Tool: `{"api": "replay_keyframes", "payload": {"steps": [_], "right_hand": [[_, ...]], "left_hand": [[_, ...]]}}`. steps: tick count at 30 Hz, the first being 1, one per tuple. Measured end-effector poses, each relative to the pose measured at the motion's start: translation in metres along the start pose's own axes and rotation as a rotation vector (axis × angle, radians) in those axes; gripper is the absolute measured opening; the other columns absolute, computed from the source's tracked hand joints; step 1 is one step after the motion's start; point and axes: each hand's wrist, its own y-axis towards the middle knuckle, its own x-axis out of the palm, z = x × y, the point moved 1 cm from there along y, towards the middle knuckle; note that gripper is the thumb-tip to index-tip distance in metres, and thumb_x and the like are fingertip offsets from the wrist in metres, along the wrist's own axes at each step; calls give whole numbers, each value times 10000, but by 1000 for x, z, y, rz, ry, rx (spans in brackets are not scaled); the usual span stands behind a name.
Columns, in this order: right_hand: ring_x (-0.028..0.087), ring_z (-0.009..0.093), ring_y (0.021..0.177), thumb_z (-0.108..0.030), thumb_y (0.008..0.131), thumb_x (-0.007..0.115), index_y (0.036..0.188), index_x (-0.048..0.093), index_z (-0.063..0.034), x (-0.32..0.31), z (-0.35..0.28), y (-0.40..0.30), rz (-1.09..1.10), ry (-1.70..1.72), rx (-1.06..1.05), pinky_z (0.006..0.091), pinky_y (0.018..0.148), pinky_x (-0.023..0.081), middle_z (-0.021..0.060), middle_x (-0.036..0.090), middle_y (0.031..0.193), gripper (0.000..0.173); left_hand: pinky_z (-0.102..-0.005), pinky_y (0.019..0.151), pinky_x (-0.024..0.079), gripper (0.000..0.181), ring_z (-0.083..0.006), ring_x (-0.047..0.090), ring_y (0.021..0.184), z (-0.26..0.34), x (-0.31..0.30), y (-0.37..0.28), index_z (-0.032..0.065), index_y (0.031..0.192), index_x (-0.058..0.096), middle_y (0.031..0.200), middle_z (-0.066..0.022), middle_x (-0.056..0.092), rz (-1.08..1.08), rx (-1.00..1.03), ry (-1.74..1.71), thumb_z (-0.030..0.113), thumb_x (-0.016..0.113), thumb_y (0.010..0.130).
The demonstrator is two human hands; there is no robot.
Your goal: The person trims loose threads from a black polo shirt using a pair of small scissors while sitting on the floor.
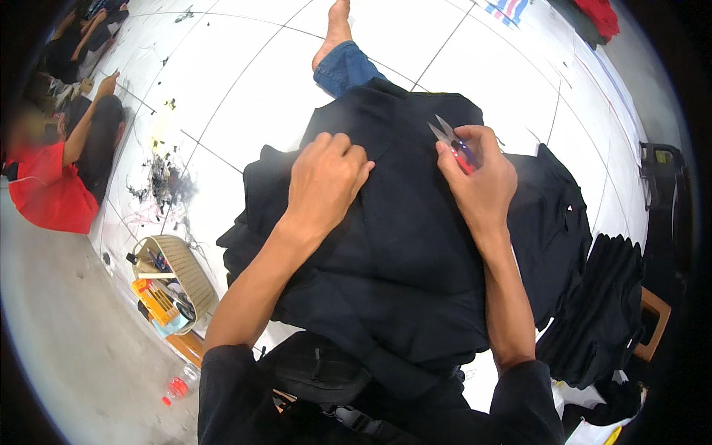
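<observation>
Black fabric, perhaps a garment (423,245), is spread over my lap and legs. My left hand (331,175) lies on its upper left part, fingers curled down into the cloth and pinching it; the fingertips are hidden beneath the hand. In my right hand (483,161) is a pair of thread snips (453,142) with red and blue handles. The blades are parted and point up and to the left, just above the cloth. A bare foot (337,25) and a blue jeans cuff (345,67) show beyond the fabric.
More black cloth (548,222) lies to the right, beside a folded black stack (595,311). A tool basket (189,267) and a plastic bottle (181,384) sit at left. Thread scraps (164,181) litter the tiles. A person in red (53,189) sits at far left.
</observation>
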Motion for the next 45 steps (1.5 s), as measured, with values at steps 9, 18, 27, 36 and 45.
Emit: {"api": "replay_keyframes", "payload": {"steps": [9, 18, 27, 36, 45], "right_hand": [[760, 253, 718, -326, 895, 847, 1104, 721, -108, -2, 1, -3, 25, 25, -11, 364, 662, 569, 80, 780, 875, 327], [768, 250, 756, -298, 893, 861, 1119, 724, -97, -1, -2, -6, 20, 45, -3, 352, 703, 569, 101, 798, 905, 332], [743, 258, 692, -318, 902, 836, 1098, 718, -112, -2, -7, -5, -10, 30, -14, 376, 633, 555, 69, 768, 853, 307], [759, 298, 700, -265, 834, 847, 989, 698, -96, 11, -40, -14, -285, 121, -157, 410, 606, 561, 91, 766, 804, 273], [737, 320, 641, -262, 844, 841, 929, 707, -87, 38, -48, -11, -408, 51, -166, 444, 602, 555, 108, 754, 726, 236]], "left_hand": [[-430, 769, 593, 155, -320, 699, 883, 33, 29, -1, -1, 909, 767, 942, -151, 651, -166, -187, 267, 134, 835, 872], [-500, 771, 626, 156, -414, 755, 915, 30, 39, 16, -45, 917, 768, 1018, -226, 700, -340, -271, 180, 84, 834, 859], [-336, 657, 524, 235, -218, 667, 750, -17, 31, 5, -23, 964, 712, 789, -47, 619, -295, -625, -638, 208, 678, 985], [-212, 551, 381, 116, -44, 485, 681, -21, 5, -1, 95, 1013, 632, 807, 63, 489, -316, -988, -1399, 200, 604, 1053], [-212, 582, 418, 210, -46, 519, 657, -23, -9, -2, 58, 1031, 685, 769, 29, 573, -322, -821, -1095, 263, 648, 1055]]}}
